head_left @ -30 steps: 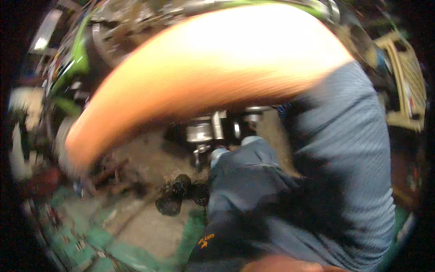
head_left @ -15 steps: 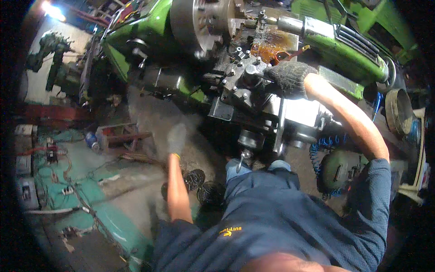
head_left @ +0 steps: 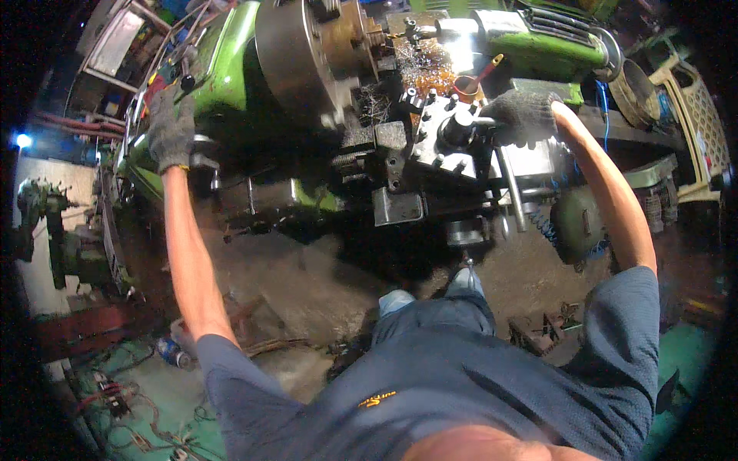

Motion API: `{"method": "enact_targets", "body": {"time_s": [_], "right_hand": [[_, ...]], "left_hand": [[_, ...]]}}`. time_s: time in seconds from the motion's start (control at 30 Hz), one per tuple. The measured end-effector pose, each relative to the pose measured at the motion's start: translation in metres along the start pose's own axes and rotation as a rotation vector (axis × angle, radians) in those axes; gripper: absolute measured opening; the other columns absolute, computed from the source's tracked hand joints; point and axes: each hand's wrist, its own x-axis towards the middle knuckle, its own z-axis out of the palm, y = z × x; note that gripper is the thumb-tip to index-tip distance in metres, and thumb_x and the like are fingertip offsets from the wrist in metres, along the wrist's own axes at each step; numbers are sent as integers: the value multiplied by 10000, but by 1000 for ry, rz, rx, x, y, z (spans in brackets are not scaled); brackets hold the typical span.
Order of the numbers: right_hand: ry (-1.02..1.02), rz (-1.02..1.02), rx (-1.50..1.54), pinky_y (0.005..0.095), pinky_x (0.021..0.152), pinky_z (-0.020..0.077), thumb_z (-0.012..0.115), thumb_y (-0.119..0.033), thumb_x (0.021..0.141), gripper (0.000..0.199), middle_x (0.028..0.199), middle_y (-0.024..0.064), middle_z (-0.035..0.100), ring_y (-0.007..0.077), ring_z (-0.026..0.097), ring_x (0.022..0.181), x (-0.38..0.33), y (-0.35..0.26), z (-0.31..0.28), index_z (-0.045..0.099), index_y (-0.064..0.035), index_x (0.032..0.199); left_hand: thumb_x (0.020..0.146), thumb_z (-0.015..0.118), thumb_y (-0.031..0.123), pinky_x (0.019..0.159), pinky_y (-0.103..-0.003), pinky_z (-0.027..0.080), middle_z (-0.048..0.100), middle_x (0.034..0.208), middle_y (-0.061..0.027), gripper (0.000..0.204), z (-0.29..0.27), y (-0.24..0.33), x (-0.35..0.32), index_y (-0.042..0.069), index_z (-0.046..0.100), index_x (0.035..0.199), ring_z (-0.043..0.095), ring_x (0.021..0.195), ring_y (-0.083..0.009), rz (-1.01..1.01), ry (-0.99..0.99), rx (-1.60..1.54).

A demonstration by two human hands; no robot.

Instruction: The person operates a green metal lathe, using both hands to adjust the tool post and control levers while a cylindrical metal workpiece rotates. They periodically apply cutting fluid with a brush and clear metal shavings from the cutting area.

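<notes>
My right hand (head_left: pixel 525 119), in a dark grey knit glove, is closed round the handle (head_left: pixel 486 122) of the tool post (head_left: pixel 452 132) on a green metal lathe. My gloved left hand (head_left: pixel 171 129) reaches to the left end of the headstock (head_left: pixel 223 65), beside a lever with a black knob (head_left: pixel 187 82). Its fingers point away from me, and what they touch cannot be made out. Between the hands is the large round chuck (head_left: pixel 290 65). Beyond the tool post, a small cup (head_left: pixel 464 86) holds a brush with a red handle (head_left: pixel 489 67).
The green tailstock (head_left: pixel 538 40) lies at the back right, over a chip-strewn, oily bed (head_left: pixel 423 65). A long steel lever (head_left: pixel 510 188) sticks out toward me below the tool post. At right are a round tub (head_left: pixel 634 92) and a plastic chair (head_left: pixel 696 123). Cables lie on the green floor at lower left.
My left hand has risen from low beside the machine to the headstock's left end. My right hand stays on the tool post handle. The view has shifted, and the tool post appears farther right.
</notes>
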Motion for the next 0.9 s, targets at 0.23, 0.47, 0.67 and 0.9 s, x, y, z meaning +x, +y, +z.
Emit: {"method": "enact_targets", "body": {"time_s": [0.23,0.47,0.67,0.9], "right_hand": [[14,29,115,290,480,575,655,-121,834,204,742,68,691,142,663,592,13,14,6,719,-49,1014],[-71,25,156,300,539,595,661,-91,828,260,837,119,726,166,694,674,22,17,2,705,-9,1070],[-99,-73,141,349,627,570,692,-88,761,262,818,147,738,192,710,675,29,44,4,716,-1,1007],[-57,-141,94,369,611,548,705,-134,739,224,765,158,720,207,696,659,32,43,4,731,-1,918]], "left_hand": [[947,550,324,839,-466,470,653,1012,-243,300,86,-35,85,68,658,1058,613,949,-419,-163,-447,134],[868,547,135,811,-470,510,713,1014,-189,241,125,-77,112,16,749,925,694,958,-343,527,-816,659],[855,520,117,814,-454,513,744,980,-165,271,131,-50,124,31,772,903,716,945,-316,298,-809,543],[865,549,239,933,-476,475,620,1228,-264,455,159,-101,127,-22,544,1238,616,1115,-387,-346,-702,75]]}}
